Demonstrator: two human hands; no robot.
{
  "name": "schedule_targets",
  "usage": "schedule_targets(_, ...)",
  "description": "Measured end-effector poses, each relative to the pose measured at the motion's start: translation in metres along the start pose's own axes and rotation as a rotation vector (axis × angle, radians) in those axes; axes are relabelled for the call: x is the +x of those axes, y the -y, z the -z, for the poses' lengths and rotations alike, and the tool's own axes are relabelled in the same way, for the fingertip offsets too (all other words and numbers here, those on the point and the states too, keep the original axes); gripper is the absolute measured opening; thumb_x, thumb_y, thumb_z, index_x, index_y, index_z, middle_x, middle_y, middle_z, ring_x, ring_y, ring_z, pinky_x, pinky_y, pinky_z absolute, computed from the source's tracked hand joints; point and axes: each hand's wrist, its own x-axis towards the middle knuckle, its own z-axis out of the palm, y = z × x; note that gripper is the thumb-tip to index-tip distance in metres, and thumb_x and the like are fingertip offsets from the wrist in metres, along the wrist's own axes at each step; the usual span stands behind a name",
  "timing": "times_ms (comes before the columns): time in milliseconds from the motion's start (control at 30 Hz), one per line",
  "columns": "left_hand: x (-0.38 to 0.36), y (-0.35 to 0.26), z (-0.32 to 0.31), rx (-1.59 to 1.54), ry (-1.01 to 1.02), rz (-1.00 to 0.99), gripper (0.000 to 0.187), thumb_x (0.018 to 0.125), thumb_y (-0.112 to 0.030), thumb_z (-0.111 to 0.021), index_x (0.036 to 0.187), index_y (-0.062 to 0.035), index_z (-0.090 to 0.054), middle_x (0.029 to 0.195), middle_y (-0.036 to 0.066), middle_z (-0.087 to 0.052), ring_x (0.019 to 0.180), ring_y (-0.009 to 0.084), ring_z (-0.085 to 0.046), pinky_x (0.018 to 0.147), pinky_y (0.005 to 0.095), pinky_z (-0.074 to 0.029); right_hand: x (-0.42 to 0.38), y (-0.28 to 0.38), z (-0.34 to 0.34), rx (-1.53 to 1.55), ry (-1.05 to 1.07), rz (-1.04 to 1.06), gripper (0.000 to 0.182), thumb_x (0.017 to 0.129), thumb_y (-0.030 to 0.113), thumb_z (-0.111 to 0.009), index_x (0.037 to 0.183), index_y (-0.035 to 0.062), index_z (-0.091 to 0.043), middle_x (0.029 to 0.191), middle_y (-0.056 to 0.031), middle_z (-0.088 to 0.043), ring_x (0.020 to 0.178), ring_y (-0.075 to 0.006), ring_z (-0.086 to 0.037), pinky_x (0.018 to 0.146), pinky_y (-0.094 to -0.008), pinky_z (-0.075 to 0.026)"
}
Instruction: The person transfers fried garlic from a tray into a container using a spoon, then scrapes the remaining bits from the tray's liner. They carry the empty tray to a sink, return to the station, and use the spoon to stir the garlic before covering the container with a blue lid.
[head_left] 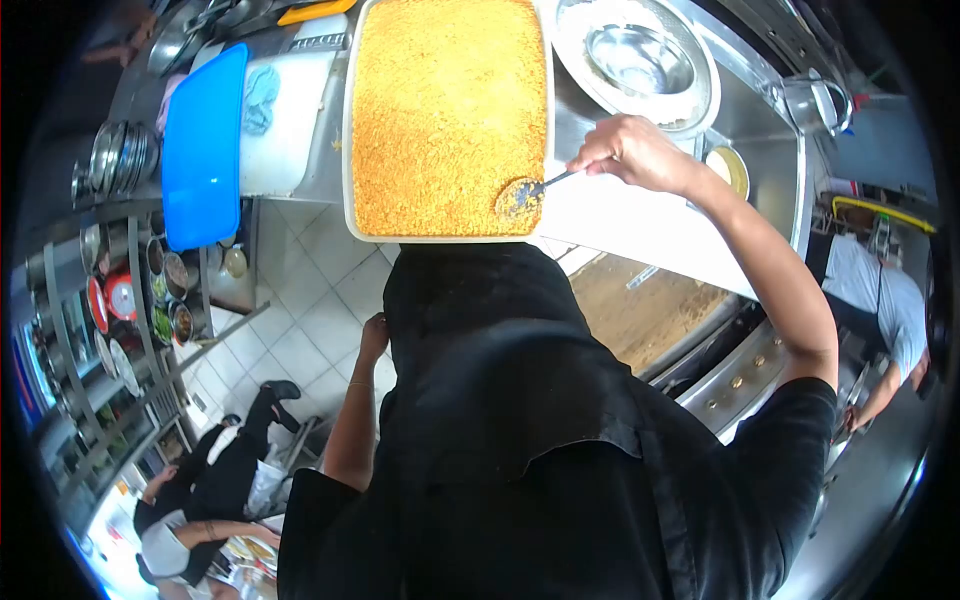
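My right hand [640,153] is closed around the dark handle of a spoon [556,181]. The spoon's round head, coated in crumbs, rests on the orange-yellow crumbly food [450,110] near the lower right corner of the tray. This food fills a large, pale rectangular tray [349,190] on the counter in front of me. My left hand [374,336] hangs low beside my black apron [480,330], away from the tray. Its fingers are mostly hidden against the apron.
A metal bowl [640,58] sits inside a wide basin with white powder [708,95]. Left of the tray are a white cutting board [290,150], a blue cloth [261,100] and a blue lid [205,150]. Other people [885,290] stand at right and lower left.
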Motion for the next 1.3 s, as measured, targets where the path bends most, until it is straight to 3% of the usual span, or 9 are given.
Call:
schedule_targets(233,-0.038,0.049,-0.042,-0.077,0.01,-0.132,0.022,0.082,-0.009,-0.048,0.095,0.0014,-0.062,0.087,0.017,-0.066,0.082,0.027,-0.064,0.073,0.0361,-0.05,0.055,-0.026,0.02,0.13,0.186,-0.062,0.011,0.072,-0.001,-0.067,0.081,0.0045,-0.068,0.082,-0.0038,-0.066,0.084,-0.0198,-0.058,0.076,-0.0346,-0.047)
schedule_targets(367,-0.058,-0.008,-0.04,-0.03,-0.025,0.204,0.02,0.078,-0.006,-0.049,0.088,0.0036,-0.064,0.085,0.014,-0.067,0.074,0.0246,-0.065,0.072,0.0313,-0.052,0.081,-0.024,0.028,0.12,0.342,-0.095,0.006,0.072,0.003,-0.068,0.076,0.0059,-0.067,0.077,-0.0011,-0.063,0.086,-0.0189,-0.055,0.09,-0.0375,-0.039)
schedule_targets(467,-0.053,0.068,-0.062,-0.035,-0.15,-0.275,0.022,0.083,-0.003,-0.046,0.098,0.0022,-0.061,0.074,0.013,-0.066,0.062,0.0179,-0.063,0.057,0.0285,-0.052,0.095,-0.03,0.033,-0.094,0.269,0.027,0.007,0.072,0.009,-0.069,0.07,0.0082,-0.063,0.073,0.002,-0.06,0.085,-0.0163,-0.051,0.086,-0.0385,-0.035)
schedule_targets(500,-0.055,0.072,-0.069,-0.548,-0.059,0.236,0.023,0.083,0.001,-0.042,0.097,0.0012,-0.06,0.069,0.013,-0.065,0.057,0.0169,-0.061,0.052,0.0306,-0.051,0.101,-0.036,0.037,-0.099,0.294,0.024,0.007,0.072,0.009,-0.069,0.07,0.0082,-0.063,0.073,0.002,-0.06,0.085,-0.0163,-0.051,0.086,-0.0385,-0.035)
schedule_targets(700,-0.02,0.044,-0.042,0.039,-0.113,-0.265,0.023,0.082,0.003,-0.042,0.096,0.0019,-0.06,0.075,0.01,-0.065,0.062,0.016,-0.062,0.056,0.0291,-0.051,0.148,-0.072,0.076,-0.417,0.367,-0.06,0.002,0.076,0.012,-0.066,0.074,0.0117,-0.067,0.081,0.0041,-0.066,0.087,-0.013,-0.052,0.092,-0.0394,-0.033)
schedule_targets(767,-0.012,-0.01,-0.017,-0.266,-0.017,0.278,0.022,0.081,0.005,-0.042,0.09,0.0037,-0.063,0.091,0.012,-0.064,0.07,0.0182,-0.064,0.061,0.029,-0.053,0.163,-0.09,0.085,-0.419,0.376,0.043,0.002,0.078,0.01,-0.063,0.076,0.0084,-0.063,0.08,-0.001,-0.064,0.084,-0.0175,-0.055,0.083,-0.0384,-0.038)
schedule_targets(900,-0.004,-0.013,-0.012,-0.542,-0.113,0.275,0.026,0.079,-0.011,-0.051,0.103,-0.007,-0.061,0.08,0.0,-0.061,0.066,0.0107,-0.061,0.053,0.0247,-0.045,0.195,-0.119,0.101,-0.445,0.399,0.103,0.011,0.073,0.015,-0.068,0.069,0.0074,-0.06,0.075,0.0015,-0.06,0.082,-0.0159,-0.049,0.086,-0.0347,-0.031)
schedule_targets(1033,-0.017,0.011,-0.03,-0.56,-0.096,0.389,0.028,0.078,0.006,-0.043,0.1,0.0054,-0.059,0.09,0.011,-0.063,0.073,0.0168,-0.063,0.063,0.0274,-0.051,0.231,-0.115,0.119,-0.682,0.661,0.017,0.015,0.074,0.032,-0.062,0.078,0.019,-0.068,0.083,0.0041,-0.063,0.092,-0.019,-0.047,0.084,-0.0394,-0.029)
schedule_targets(1300,-0.052,0.049,-0.061,-0.789,-0.07,0.394,0.029,0.079,0.004,-0.038,0.099,0.0024,-0.059,0.082,0.01,-0.063,0.068,0.0165,-0.062,0.059,0.0274,-0.051,0.253,-0.161,0.139,-0.721,0.435,0.305,0.01,0.074,0.022,-0.064,0.073,0.013,-0.06,0.076,0.0015,-0.059,0.083,-0.0174,-0.05,0.078,-0.0356,-0.034)
